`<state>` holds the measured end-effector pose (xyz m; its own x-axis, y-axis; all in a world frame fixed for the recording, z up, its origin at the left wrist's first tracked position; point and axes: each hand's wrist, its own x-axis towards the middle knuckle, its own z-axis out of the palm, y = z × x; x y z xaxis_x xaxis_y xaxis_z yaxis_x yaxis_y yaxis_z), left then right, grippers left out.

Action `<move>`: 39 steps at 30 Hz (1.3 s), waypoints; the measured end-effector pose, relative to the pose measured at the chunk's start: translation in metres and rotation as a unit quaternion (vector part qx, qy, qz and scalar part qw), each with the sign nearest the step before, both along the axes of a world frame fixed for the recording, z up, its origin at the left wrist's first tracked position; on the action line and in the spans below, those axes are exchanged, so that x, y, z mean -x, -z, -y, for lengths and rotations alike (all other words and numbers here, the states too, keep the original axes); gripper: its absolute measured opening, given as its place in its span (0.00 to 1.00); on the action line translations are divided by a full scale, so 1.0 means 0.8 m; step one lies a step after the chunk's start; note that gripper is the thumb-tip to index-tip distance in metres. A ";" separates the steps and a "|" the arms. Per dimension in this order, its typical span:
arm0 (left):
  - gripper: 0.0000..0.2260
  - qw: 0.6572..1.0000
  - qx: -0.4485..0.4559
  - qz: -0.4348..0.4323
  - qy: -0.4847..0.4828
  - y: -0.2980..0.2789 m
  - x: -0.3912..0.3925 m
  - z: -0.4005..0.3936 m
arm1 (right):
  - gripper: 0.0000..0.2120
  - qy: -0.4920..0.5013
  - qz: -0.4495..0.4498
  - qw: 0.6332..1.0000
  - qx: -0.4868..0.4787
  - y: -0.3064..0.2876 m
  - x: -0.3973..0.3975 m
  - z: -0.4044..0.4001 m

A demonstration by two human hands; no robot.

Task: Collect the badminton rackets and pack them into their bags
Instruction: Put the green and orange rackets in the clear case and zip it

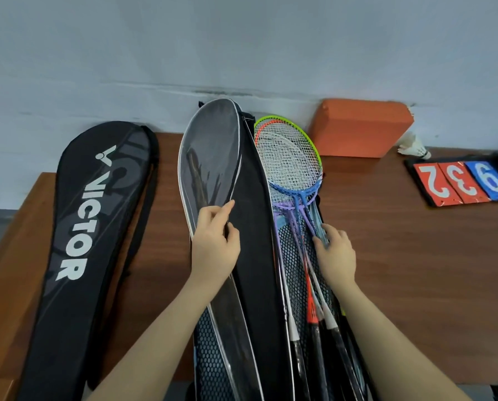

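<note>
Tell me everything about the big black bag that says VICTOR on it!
The VICTOR bag is a long, racket-shaped cover of black fabric with grey patterning and big white letters plus a white logo near its rounded top. A black strap runs down its right edge. It looks closed and lies flat on the brown table, at the left, its top against the wall. Neither hand touches it.

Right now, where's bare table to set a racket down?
Free: the wood between the open bag and scoreboard, and a narrow strip between it and the Victor bag. Crowded: the middle, with rackets and both hands.
</note>
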<state>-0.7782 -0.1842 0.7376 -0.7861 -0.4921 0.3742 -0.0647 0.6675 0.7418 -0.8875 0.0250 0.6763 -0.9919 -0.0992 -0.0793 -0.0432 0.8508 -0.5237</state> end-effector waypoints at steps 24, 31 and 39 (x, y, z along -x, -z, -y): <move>0.16 0.999 0.025 0.046 -0.009 0.003 0.005 0.016 | 0.10 -0.071 -0.107 0.991 -0.023 0.019 -0.027 0.018; 0.16 0.998 0.014 0.061 -0.005 0.000 0.003 0.019 | 0.20 -0.090 -0.117 0.989 -0.011 0.011 0.004 0.036; 0.16 0.996 -0.034 0.074 -0.022 -0.004 -0.002 0.022 | 0.20 -0.108 -0.053 0.993 -0.008 0.016 0.021 0.050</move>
<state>-0.7768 -0.2018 0.7410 -0.8070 -0.5480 0.2200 -0.2055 0.6099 0.7654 -0.9047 -0.0149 0.6638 -0.9507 -0.3096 0.0205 -0.2790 0.8242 -0.4927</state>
